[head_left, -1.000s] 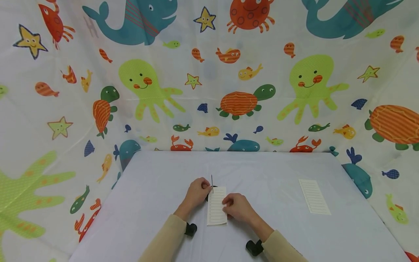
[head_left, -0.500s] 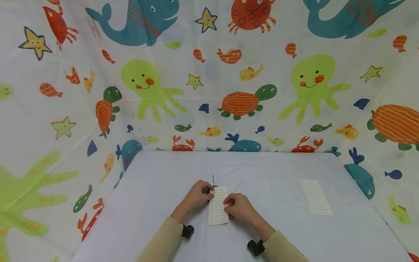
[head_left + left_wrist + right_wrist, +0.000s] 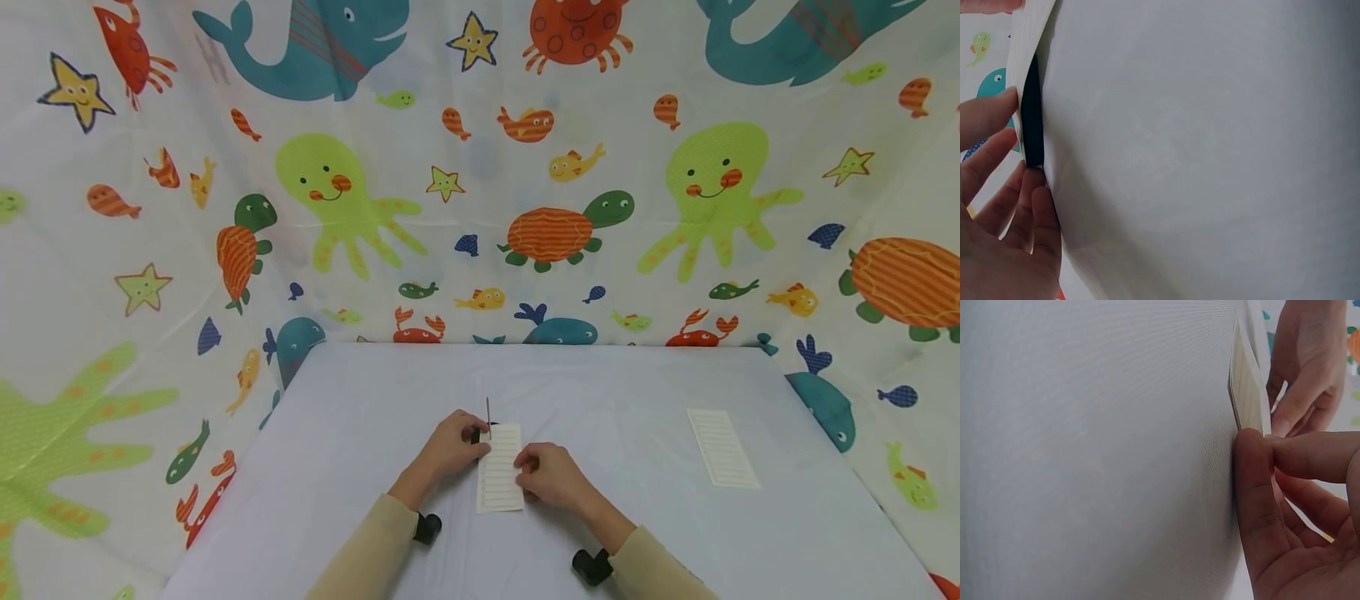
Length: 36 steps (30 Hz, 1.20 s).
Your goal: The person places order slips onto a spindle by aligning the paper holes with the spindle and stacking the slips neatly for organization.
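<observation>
A narrow slip of lined notepaper [image 3: 500, 487] lies between my hands at the middle of the table, and in the right wrist view it shows more than one layer. My left hand [image 3: 450, 446] pinches its upper left edge between thumb and fingers. A dark, flat, square-ended object [image 3: 1033, 125] sits under the paper there; its kind is unclear. One thin dark rod [image 3: 488, 408] juts up past the paper's top edge. With thumb and index finger, my right hand [image 3: 553, 477] pinches the right edge [image 3: 1250, 403] of the paper. The paper hides most of the dark object.
Another lined slip [image 3: 723, 448] lies flat at the right of the white-covered table [image 3: 360, 392]. A curtain [image 3: 465, 183] printed with sea animals hangs behind and at both sides. Each wrist wears a black camera [image 3: 592, 567].
Over the last second my left thumb has shifted slightly down along the paper's edge, and more of the dark object shows between thumb and finger. The right hand keeps its pinch.
</observation>
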{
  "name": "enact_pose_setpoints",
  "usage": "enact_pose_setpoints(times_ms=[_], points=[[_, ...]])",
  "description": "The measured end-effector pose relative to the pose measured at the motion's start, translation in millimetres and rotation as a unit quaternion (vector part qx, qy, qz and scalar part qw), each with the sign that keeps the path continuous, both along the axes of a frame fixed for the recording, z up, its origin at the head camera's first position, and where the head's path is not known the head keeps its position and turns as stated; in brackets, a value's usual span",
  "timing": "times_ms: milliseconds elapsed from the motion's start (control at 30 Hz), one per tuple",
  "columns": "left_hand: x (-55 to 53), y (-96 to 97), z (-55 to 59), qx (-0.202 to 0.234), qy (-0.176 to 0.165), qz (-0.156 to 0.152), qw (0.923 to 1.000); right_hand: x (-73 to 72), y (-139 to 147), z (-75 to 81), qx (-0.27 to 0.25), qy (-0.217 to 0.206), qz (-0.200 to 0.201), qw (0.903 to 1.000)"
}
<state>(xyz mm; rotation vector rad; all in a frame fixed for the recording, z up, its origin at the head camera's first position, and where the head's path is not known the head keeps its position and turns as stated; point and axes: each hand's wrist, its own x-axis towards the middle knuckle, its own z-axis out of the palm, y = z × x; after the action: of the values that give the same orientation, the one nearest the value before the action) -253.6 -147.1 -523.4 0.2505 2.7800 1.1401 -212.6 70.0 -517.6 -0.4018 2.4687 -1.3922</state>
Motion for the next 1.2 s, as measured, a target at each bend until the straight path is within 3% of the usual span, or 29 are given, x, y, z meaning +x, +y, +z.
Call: enact_pose_setpoints(times_ms=[533,967,1200], points=[[-0.6,0.1,-0.8,0.002,0.004,-0.003,1.0000,7.0,18.9,10.0,0.056,0.052,-0.004,0.9971],[-0.6,-0.3,-3.7,0.010,0.012,-0.005,0.9999,5.7,44.5,20.3,0.128,0.106,-0.007,0.9861],[-1.0,0.2,-4.8,0.009,0.009,0.000,0.9999,4.9,52.9,26.6,0.179,0.112,-0.017,0.9773]])
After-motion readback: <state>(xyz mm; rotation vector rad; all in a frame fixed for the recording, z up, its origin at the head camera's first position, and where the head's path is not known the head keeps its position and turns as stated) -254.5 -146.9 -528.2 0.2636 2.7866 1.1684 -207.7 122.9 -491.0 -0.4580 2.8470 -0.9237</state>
